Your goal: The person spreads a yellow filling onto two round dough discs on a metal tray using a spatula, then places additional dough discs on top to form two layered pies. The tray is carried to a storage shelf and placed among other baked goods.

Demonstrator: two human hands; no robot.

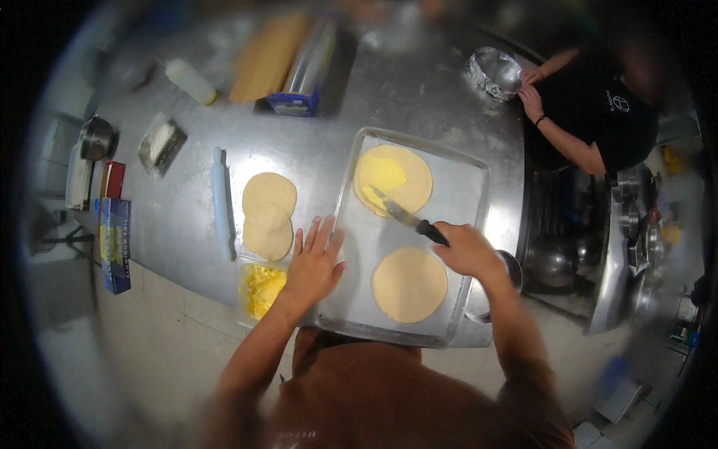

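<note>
Brown shirt (351,396) at the bottom, spatula (404,215) on dough above

Head view: right of centre, the right hand (470,251) is closed around the spatula's black handle. Its blade meets yellow spread (384,172) on the upper dough round (419,194), on the upper part of the tray (467,191); a bare lower round (410,286) lies beneath it in the frame. Left of centre, the left hand (317,262) holds nothing, fingers apart; whether it touches the bench (187,247) I cannot tell.

A steep blade pressed hard could drag or tear the soft dough. Spread pushed past the round's left edge could smear the tray. Left of the tray, a careless sweep could dent the two overlapping rounds (268,230), and a lowered wrist could dip into the tub (241,310).
</note>
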